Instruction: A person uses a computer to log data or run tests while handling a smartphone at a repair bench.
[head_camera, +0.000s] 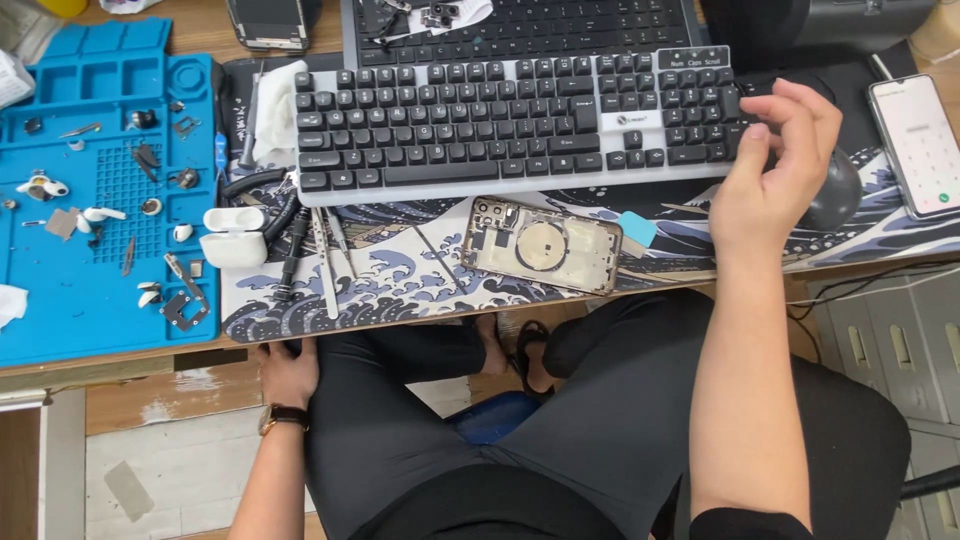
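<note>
Wooden counter (200, 30) w/ a wave-print mat (400, 285) on top, seen from above; person seated, black trousers. Right hand (770, 165) is raised over the right end of the front keyboard (500, 125), by the numpad; grip loose, fingers curled, nothing held. Black mouse (835, 190) sits just right of that hand, partly hidden by it. Left hand (288, 370) is down at the counter's front edge, below the mat, w/ a watch on the wrist; fingers tucked under the edge, so can't tell the grip.

Opened phone back shell (540, 245), gold rim, lies on the mat just below the keyboard, between both hands. White earbud case (233, 237), lid open, at the mat's left side, tweezers (325, 260) just right of it. Blue repair tray (100, 200) far left w/ small parts and earbuds. Second keyboard (520, 25) behind the first. Lit phone (918, 140) at right edge, dial pad on screen.
</note>
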